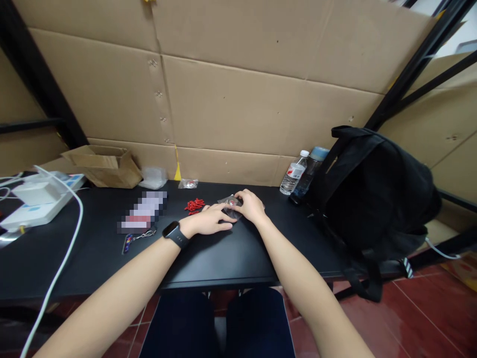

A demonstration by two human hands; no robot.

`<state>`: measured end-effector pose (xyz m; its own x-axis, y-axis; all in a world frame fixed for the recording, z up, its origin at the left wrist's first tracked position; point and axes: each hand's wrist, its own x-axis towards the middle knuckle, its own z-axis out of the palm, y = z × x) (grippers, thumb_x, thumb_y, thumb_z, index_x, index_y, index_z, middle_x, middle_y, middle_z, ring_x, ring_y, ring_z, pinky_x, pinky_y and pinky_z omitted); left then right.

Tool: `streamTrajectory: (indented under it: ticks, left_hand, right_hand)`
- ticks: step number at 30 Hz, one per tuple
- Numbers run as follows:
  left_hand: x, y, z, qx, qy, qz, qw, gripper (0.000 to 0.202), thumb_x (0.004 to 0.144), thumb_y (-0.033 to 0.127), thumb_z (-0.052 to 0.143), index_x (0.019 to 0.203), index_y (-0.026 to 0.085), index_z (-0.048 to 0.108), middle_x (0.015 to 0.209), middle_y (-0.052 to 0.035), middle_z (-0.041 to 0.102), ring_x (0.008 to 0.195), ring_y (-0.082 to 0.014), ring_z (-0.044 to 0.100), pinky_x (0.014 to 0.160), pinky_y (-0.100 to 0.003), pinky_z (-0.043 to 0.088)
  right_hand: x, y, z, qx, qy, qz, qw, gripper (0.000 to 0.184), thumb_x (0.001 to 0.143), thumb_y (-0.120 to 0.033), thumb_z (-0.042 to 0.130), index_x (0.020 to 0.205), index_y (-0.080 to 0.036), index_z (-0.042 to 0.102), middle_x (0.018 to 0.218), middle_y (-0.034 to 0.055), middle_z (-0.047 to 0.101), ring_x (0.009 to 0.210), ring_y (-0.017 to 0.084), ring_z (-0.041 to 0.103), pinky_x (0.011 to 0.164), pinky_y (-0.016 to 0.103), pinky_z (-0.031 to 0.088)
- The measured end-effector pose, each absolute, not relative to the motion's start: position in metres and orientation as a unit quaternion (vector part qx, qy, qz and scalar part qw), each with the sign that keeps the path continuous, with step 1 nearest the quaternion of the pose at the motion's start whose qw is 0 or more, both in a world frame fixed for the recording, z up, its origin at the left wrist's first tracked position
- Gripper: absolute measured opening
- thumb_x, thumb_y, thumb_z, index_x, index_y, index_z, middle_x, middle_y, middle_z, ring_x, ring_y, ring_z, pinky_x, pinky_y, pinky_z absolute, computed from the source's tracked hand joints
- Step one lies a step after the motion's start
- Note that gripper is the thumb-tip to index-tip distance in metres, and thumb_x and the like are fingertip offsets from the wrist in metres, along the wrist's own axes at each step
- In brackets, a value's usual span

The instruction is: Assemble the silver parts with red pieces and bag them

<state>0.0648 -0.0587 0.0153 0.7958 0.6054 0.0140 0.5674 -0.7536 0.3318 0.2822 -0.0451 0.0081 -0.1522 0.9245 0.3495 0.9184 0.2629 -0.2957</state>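
A small clear plastic bag (234, 214) lies on the black table, with a small red and silver item (232, 202) inside that is too small to make out. My right hand (252, 206) has its fingers bent down onto the bag's far right side, thumb and fingertips closed on the plastic. From the left, my left hand (210, 219) reaches over the bag's edge with its fingers stretched out and apart, fingertips touching the plastic. A dark watch (175, 233) is on the left wrist. Just left of the hands sits a pile of small red pieces (194, 205).
Behind are another small bag (188, 184), a clear plastic packet (153, 177) and an open cardboard box (104, 166). At left lie a blurred-out phone-like object (145, 211), a keychain (139, 236) and a power strip (40, 206). Bottles (294, 174) and a black backpack (380, 194) stand right.
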Motion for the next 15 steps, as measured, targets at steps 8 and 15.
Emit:
streamTrajectory:
  ticks: [8, 15]
  left_hand:
    - [0.064, -0.054, 0.016, 0.932, 0.315, 0.115, 0.137, 0.038, 0.101, 0.052, 0.048, 0.101, 0.032, 0.081, 0.147, -0.0026, 0.055, 0.135, -0.0301, 0.048, 0.111, -0.045, 0.038]
    - [0.06, -0.043, 0.009, 0.891, 0.386, 0.231, 0.057, 0.046, 0.088, 0.003, 0.04, 0.119, 0.027, 0.064, 0.12, -0.0055, 0.067, 0.112, -0.023, 0.06, 0.095, -0.038, 0.043]
  right_hand:
    - [0.285, -0.041, 0.004, -0.563, -0.773, 0.061, 0.287, 0.035, 0.077, -0.032, 0.085, 0.109, -0.024, 0.072, 0.107, 0.0043, 0.065, 0.092, 0.018, 0.063, 0.081, 0.029, 0.048]
    - [0.314, -0.038, 0.014, -0.46, -0.8, 0.157, 0.352, 0.024, 0.099, -0.021, 0.048, 0.102, -0.018, 0.073, 0.099, 0.0054, 0.068, 0.085, 0.015, 0.063, 0.083, 0.029, 0.049]
